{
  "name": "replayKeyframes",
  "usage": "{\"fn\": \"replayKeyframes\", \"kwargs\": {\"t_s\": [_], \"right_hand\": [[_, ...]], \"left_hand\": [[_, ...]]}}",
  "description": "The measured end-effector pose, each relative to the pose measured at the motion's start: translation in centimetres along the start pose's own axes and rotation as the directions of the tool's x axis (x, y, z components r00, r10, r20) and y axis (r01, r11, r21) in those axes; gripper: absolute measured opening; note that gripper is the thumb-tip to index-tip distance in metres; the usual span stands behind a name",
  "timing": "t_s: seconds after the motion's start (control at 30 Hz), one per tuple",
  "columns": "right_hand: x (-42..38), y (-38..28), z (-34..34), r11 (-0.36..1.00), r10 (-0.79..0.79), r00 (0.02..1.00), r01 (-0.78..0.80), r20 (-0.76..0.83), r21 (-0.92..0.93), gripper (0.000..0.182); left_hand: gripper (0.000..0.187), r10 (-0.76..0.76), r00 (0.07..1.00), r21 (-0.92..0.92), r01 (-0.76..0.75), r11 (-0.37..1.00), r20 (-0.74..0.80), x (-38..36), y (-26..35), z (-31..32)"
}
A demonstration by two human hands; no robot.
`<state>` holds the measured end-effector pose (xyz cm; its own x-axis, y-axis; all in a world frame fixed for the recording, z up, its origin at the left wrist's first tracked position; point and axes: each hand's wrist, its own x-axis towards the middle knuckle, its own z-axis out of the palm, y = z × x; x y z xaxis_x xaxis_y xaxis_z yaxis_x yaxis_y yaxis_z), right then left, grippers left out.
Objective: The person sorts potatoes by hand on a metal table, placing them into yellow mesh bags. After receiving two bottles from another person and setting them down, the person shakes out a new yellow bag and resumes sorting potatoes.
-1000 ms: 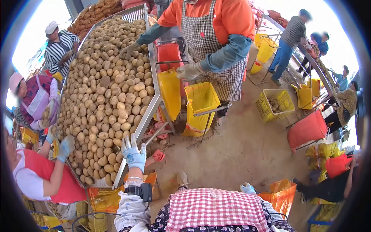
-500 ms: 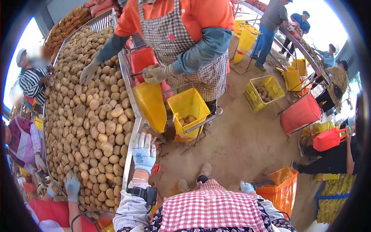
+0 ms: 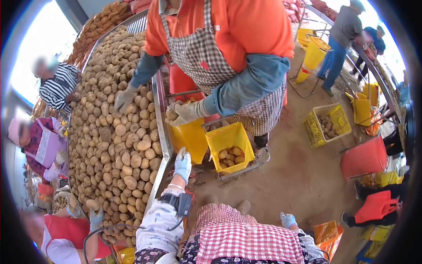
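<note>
Blue-gloved left hand is reaching open-fingered, holding nothing, beside the potatoes; nudging the heap risks spills over the table rim. Right hand is hanging low, grip unclear.

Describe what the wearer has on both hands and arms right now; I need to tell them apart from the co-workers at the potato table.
Both hands wear light blue gloves with whitish knit cuffs: left hand, right hand. The left arm has a pale, loosely patterned sleeve, a beaded bracelet and a black strapped device at the wrist, with a dark cable trailing from it. Little of the right arm shows.
</note>
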<state>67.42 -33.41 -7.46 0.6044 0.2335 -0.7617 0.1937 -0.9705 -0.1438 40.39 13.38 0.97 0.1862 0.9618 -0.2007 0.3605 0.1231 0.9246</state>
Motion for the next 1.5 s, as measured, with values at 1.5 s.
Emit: {"fn": "replayKeyframes", "kwargs": {"t_s": [1.5], "right_hand": [[5.8,-10.9,-2.3,0.961,-0.224,0.947,0.175,0.230,0.213,0.033]], "left_hand": [[0.058,0.412,0.766,0.814,0.239,0.529,-0.493,-2.9,0.4,-20.7]]}}
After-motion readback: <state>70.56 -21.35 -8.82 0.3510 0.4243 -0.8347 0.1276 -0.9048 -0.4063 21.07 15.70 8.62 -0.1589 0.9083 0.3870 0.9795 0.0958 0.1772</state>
